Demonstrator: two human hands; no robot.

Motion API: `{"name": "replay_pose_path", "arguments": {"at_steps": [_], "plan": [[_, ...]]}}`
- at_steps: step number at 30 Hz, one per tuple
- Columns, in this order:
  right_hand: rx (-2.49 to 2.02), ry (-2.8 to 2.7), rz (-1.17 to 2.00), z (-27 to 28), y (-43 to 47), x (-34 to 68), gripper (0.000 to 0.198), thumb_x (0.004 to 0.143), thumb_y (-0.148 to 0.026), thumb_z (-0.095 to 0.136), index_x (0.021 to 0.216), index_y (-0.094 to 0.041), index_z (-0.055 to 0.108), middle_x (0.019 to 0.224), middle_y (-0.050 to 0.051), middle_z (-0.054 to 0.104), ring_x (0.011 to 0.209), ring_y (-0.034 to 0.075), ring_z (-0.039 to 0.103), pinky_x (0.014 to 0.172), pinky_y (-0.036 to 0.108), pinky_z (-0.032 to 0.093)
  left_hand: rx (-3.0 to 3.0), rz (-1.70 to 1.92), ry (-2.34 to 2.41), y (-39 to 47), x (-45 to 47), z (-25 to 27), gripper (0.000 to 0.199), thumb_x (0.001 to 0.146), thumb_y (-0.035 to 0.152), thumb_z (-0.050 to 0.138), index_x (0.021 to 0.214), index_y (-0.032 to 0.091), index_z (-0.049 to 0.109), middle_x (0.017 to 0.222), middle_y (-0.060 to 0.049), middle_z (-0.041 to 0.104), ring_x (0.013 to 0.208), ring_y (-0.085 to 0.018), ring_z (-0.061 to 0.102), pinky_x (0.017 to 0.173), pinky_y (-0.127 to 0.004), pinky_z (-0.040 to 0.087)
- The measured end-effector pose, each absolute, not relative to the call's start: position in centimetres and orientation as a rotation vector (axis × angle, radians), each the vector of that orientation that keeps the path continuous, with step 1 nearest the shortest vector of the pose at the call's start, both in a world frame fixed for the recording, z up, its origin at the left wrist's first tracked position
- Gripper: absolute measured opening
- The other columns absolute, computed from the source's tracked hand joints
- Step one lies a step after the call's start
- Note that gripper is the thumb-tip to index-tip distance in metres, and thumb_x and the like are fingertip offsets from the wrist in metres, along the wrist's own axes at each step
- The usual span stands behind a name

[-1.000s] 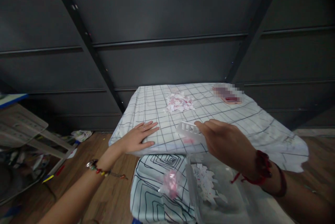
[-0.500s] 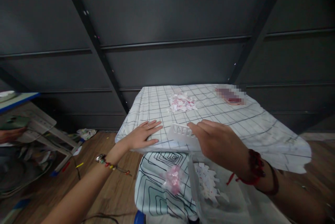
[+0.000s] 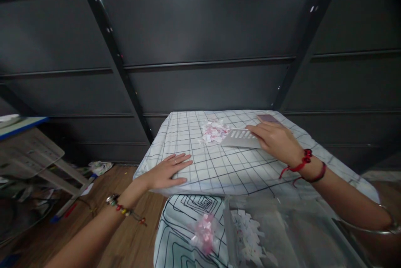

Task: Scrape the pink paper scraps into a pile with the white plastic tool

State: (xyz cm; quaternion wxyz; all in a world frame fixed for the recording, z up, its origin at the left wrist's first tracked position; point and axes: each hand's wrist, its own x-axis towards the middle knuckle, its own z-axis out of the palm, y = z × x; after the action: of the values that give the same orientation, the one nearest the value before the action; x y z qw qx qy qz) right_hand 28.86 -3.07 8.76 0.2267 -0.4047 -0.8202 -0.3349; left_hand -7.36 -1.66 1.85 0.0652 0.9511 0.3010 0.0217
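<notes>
My left hand [image 3: 167,172] lies flat with fingers spread at the near left of the white checked cloth [image 3: 188,134]. My right hand [image 3: 278,140] grips one end of a thin white plastic plate with a row of slots [image 3: 239,138]. The plate's free end points left and sits just beside a loose pile of white and pink paper scraps [image 3: 214,131]; whether its edge touches the cloth is hard to make out. Behind my right hand lies a flat reddish rectangular object [image 3: 267,118], partly covered by the hand.
Below the cloth's front edge is a clear plastic bin [image 3: 229,234] with jagged white paper pieces [image 3: 249,234] inside. Left of it, a pink-filled clear bag [image 3: 206,234] rests on a patterned cushion [image 3: 178,238]. A dark panelled wall [image 3: 203,84] stands behind; a desk [image 3: 31,147] is at left.
My right hand has moved away from me and to the right with the slotted plate, bringing it close to the scraps. My left hand stays on the cloth. The view has tilted slightly upward.
</notes>
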Motion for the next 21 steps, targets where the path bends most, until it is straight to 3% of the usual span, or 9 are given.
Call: {"name": "replay_pose_path", "arguments": {"at_steps": [7,13,18,21], "plan": [[-1.1,-2.225,-0.873,8.0,-0.4,30.0,0.027,0.082,-0.012,0.04,0.098,-0.012,0.061,0.081,0.008,0.065,0.076,0.019,0.056,0.073,0.032,0.044,2.801,-0.083,0.883,-1.3,-6.8,3.9,0.063,0.084,0.052,0.048,0.138,0.024,0.029,0.145,-0.006,0.021,0.131,-0.027,0.021,0.105,-0.042,0.019],[-1.119,-2.236,-0.797,8.2,3.0,30.7,0.029,0.081,-0.01,0.039,0.1,-0.011,0.061,0.085,0.009,0.065,0.079,0.019,0.056,0.074,0.032,0.042,2.78,-0.044,0.815,0.4,-5.3,6.1,0.055,0.085,0.052,0.047,0.129,0.021,0.043,0.137,-0.007,0.038,0.121,-0.024,0.039,0.1,-0.032,0.03],[-1.08,-2.242,-0.798,7.9,5.0,30.7,0.034,0.078,-0.007,0.039,0.105,-0.013,0.059,0.086,0.008,0.064,0.079,0.019,0.054,0.073,0.032,0.04,2.809,0.15,0.912,4.3,-4.3,6.1,0.049,0.088,0.051,0.04,0.129,0.023,0.043,0.14,-0.005,0.034,0.124,-0.023,0.035,0.102,-0.035,0.027],[-0.988,-2.24,-0.813,7.5,5.9,30.4,0.035,0.077,-0.006,0.039,0.105,-0.014,0.058,0.082,0.007,0.064,0.076,0.018,0.053,0.071,0.032,0.039,2.783,0.17,0.992,7.1,-3.7,5.4,0.058,0.086,0.055,0.04,0.133,0.02,0.037,0.14,-0.007,0.033,0.126,-0.024,0.031,0.104,-0.035,0.023]]}}
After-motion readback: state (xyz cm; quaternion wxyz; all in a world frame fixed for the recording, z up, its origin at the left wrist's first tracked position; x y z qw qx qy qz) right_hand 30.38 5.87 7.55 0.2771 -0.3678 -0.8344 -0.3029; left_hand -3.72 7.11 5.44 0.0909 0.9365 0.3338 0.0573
